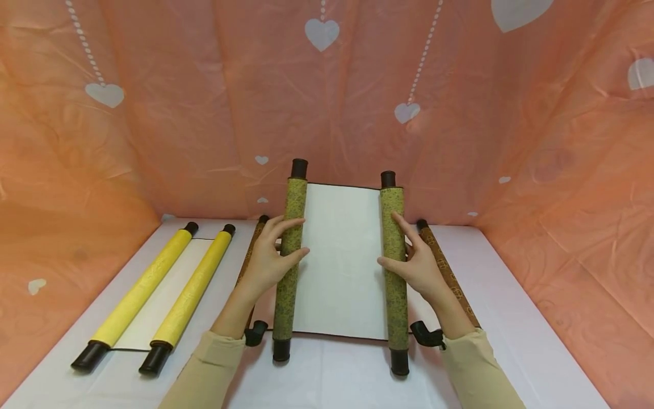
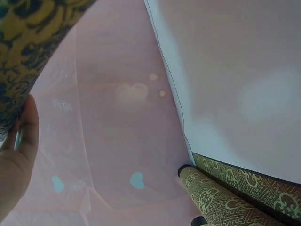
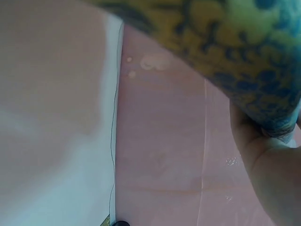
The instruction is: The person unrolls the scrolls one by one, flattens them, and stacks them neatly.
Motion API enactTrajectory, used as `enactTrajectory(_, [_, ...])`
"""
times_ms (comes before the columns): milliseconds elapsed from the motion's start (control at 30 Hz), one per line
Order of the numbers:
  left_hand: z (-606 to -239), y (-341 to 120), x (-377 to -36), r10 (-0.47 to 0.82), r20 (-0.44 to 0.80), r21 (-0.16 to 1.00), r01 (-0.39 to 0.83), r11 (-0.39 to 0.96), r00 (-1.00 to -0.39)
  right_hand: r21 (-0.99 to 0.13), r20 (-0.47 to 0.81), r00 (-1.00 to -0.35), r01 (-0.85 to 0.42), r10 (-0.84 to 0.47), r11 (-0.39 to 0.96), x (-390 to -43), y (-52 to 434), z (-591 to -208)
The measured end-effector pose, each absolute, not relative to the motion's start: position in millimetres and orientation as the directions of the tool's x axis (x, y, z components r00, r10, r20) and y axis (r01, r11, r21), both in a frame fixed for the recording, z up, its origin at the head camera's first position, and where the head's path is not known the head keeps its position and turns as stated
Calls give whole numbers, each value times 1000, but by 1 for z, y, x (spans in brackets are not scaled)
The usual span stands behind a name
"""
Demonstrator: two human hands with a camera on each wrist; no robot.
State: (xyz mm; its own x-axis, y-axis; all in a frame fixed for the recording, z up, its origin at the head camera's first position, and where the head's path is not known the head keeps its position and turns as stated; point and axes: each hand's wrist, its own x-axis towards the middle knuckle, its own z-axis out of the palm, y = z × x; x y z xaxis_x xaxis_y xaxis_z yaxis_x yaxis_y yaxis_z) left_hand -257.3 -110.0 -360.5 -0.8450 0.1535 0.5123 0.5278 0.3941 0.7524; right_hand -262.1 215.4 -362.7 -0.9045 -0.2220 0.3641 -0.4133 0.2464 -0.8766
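Observation:
A scroll with greenish-yellow, dark-flowered rollers is held up, its white sheet (image 1: 342, 261) stretched between them. My left hand (image 1: 269, 258) grips the left roller (image 1: 284, 301) near its middle, thumb and fingers round it. On the other side my right hand (image 1: 421, 264) holds the right roller (image 1: 395, 312) the same way. Dark end caps stick out at both ends of each roller. The left wrist view has the flowered roller (image 2: 33, 42) at upper left with fingers on it. In the right wrist view the other roller (image 3: 244, 61) slants above the hand.
Behind the held scroll lies a brown patterned scroll, its left roller (image 1: 249, 255) and right roller (image 1: 445, 264) partly hidden. A partly unrolled yellow scroll (image 1: 191, 292) lies on the white table (image 1: 516, 318) at left. Pink heart-printed cloth (image 1: 357, 130) surrounds the table.

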Motion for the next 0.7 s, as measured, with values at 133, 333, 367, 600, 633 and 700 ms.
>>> enactTrajectory(133, [-360,-112,-257,141,524,746,533,399,-840,-867,371,-905,-417,-208,271,-264,214,-364])
enactTrajectory(333, [-360,-116,-258,122,537,743,536,401,-835,-865,381,-903,-425,-199,269,-262,220,-361])
enactTrajectory(367, [-360,-117,-259,123,539,742,539,400,-833,-866,379,-903,-424,-203,267,-262,221,-361])
enactTrajectory(600, [-358,-126,-259,152,540,738,553,386,-828,-878,377,-899,-423,-223,222,-265,229,-359])
enactTrajectory(633, [-358,-128,-259,153,534,741,547,389,-832,-878,379,-898,-425,-223,219,-265,230,-359])
enactTrajectory(700, [-358,-131,-260,149,523,746,536,397,-839,-873,385,-895,-432,-224,226,-265,233,-359])
